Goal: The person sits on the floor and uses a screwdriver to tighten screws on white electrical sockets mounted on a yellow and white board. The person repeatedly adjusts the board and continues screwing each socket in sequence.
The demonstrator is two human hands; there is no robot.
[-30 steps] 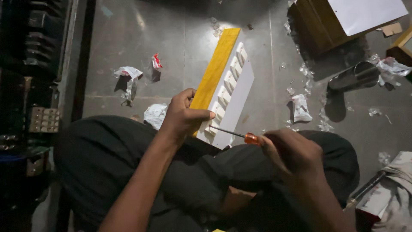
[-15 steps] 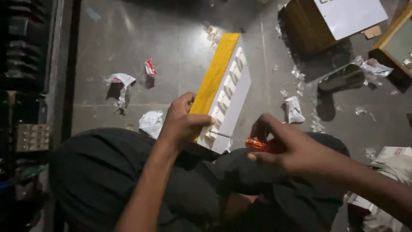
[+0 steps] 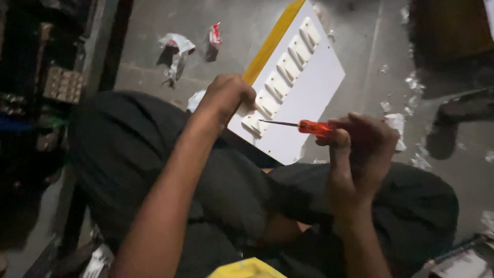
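A white switch panel [image 3: 309, 98] with a row of several white switches and a yellow side edge [image 3: 270, 44] rests tilted from my knee down to the grey floor. My left hand [image 3: 226, 98] grips its near left edge, next to the lowest switch. An orange-handled screwdriver [image 3: 314, 127] is held in my right hand [image 3: 360, 149]. Its thin metal shaft points left, with the tip at the lowest switch [image 3: 256, 123]. My legs in dark trousers [image 3: 216, 190] fill the lower part of the view.
Crumpled white wrappers [image 3: 175, 46] and a red-and-white packet [image 3: 214, 35] lie on the floor at the upper left. A dark shelf unit [image 3: 46, 87] stands at the left. A dark sandal [image 3: 458, 118] lies at the right. Something yellow [image 3: 247, 268] shows at the bottom edge.
The view has closed in on the panel. The panel has turned so its white face shows more. My right hand has shifted right, and the screwdriver tip now sits at the lowest switch.
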